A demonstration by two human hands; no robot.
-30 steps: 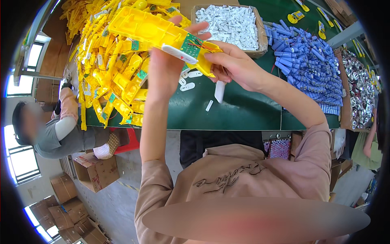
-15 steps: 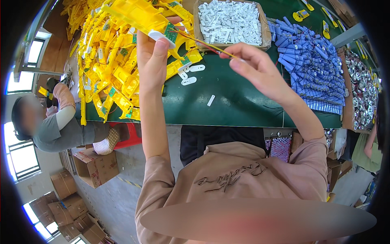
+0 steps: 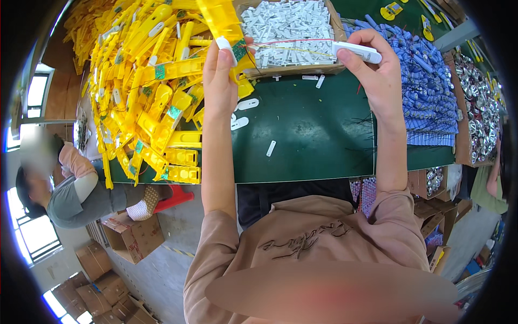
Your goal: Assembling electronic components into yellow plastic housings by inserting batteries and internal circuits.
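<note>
The left hand (image 3: 220, 89) pinches the near end of a yellow shell (image 3: 220, 19), by its white tab (image 3: 224, 45) and green board (image 3: 239, 49), and the right hand (image 3: 383, 73) pinches a white piece (image 3: 368, 52) between thumb and bent fingers. Half a second ago the right hand had only wires (image 3: 297, 41) in it; now the wires stretch across to the white piece, so both parts are up together. The shell is beside the box (image 3: 305, 69), the white piece near the blue pile (image 3: 429, 97).
</note>
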